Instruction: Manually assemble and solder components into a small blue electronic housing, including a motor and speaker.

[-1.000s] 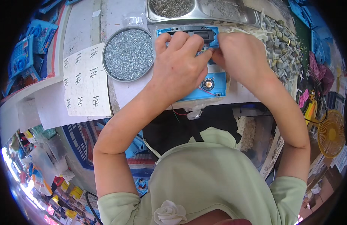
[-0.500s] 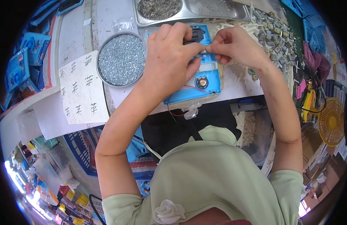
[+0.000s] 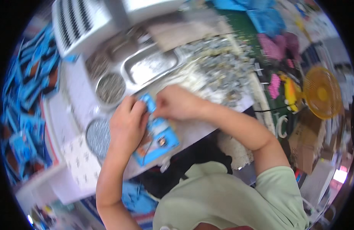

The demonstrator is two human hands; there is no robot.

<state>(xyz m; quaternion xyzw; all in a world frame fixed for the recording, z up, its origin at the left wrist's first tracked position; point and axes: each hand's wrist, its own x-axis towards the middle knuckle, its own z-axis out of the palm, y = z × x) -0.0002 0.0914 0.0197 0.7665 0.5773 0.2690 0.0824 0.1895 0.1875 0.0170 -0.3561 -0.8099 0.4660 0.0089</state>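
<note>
A blue plastic casing (image 3: 169, 137) lies on the table in front of me, tilted in the view. Near its close end sits a small round speaker (image 3: 161, 142), with thin wires running beside it. My left hand (image 3: 127, 122) is over the casing's left side, its fingers curled down onto it. On the far right side of the casing, my right hand (image 3: 179, 102) is closed in a pinch close to the left fingers. What the right fingertips pinch, if anything, is hidden and blurred.
Left of the casing stand a round bowl of small silvery pieces (image 3: 98, 137) and a marked paper sheet (image 3: 79, 163). Beyond are a dish of screw-like pieces (image 3: 110, 89), a metal tray (image 3: 154, 69) and heaped small parts (image 3: 223, 71). Blue casings (image 3: 27, 82) pile up left; a yellow fan (image 3: 322, 93) is right.
The whole view has swung and blurred, bringing a white vented box and more of the tray into sight. Both hands stay at the casing, the right one still pinching.
</note>
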